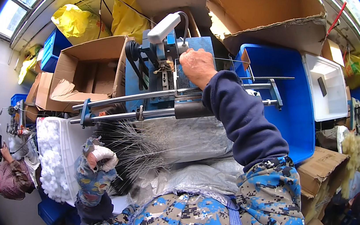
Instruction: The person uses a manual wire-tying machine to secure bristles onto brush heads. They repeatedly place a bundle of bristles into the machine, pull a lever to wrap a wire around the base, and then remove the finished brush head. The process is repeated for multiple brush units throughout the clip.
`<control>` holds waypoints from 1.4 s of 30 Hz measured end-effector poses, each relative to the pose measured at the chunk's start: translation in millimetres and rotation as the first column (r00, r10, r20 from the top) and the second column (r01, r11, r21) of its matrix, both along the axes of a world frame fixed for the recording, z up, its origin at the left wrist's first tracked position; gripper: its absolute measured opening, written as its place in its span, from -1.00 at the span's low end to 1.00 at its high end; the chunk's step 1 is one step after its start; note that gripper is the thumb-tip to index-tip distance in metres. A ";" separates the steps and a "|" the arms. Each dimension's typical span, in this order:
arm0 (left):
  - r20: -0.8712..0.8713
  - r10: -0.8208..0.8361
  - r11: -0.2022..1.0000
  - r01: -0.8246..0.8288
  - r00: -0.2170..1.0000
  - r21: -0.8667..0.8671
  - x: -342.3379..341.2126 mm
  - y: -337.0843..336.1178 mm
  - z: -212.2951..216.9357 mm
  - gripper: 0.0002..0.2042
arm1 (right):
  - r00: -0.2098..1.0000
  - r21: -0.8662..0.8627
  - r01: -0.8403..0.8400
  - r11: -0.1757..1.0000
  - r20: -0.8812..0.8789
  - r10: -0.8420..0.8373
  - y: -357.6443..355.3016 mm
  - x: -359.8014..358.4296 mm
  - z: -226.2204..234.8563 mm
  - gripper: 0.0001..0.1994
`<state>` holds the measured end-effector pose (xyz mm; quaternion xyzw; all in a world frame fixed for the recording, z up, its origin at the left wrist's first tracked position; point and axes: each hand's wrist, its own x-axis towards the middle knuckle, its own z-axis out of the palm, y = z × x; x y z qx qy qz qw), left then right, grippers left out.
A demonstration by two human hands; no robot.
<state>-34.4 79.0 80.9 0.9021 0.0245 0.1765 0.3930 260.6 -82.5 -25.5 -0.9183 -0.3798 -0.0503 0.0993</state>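
Observation:
My right hand reaches up to a blue bench machine with a belt wheel, its fingers closed beside the machine's head. What they hold is hidden; a thin rod or wire runs out to the right from behind them. My left hand, its fingers partly wrapped in white, is curled low at the left. Whatever is in it cannot be made out. Between my hands a bundle of thin wires fans out over a grey plastic sheet on my lap. Beside my left hand stands a white tray with white fluffy balls.
Two metal rails cross in front of the machine. A cardboard box stands left, a large blue bin right, with a white tub beyond. Another carton is behind. Other people work at far left and far right.

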 end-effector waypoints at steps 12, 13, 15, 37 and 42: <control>-0.051 -0.051 0.984 0.041 0.997 -0.173 -2.3 -4.3 -13.3 -0.78 | 0.998 -0.064 -0.040 0.997 0.037 0.042 -1.3 -2.9 9.2 -0.87; -0.044 -0.061 0.984 0.053 0.997 -0.168 -1.7 -5.1 -12.7 -0.77 | 0.999 -0.067 -0.035 0.997 0.033 0.037 -0.8 -3.1 9.3 -0.87; -0.029 -0.079 0.985 0.074 0.996 -0.156 2.4 -7.5 -9.9 -0.75 | 0.997 -0.053 -0.050 0.997 0.055 0.053 -2.2 -1.4 5.3 -0.87; -0.028 -0.046 0.999 0.047 0.999 0.012 15.4 -21.2 -6.3 -0.78 | 0.988 -0.013 0.134 0.991 -0.071 -0.134 -45.0 -34.8 9.6 -0.44; -0.009 -0.026 0.998 0.026 1.000 -0.065 6.6 -13.0 -11.8 -0.77 | 0.985 0.085 0.144 0.986 -0.110 -0.134 -34.4 -39.5 0.3 -0.44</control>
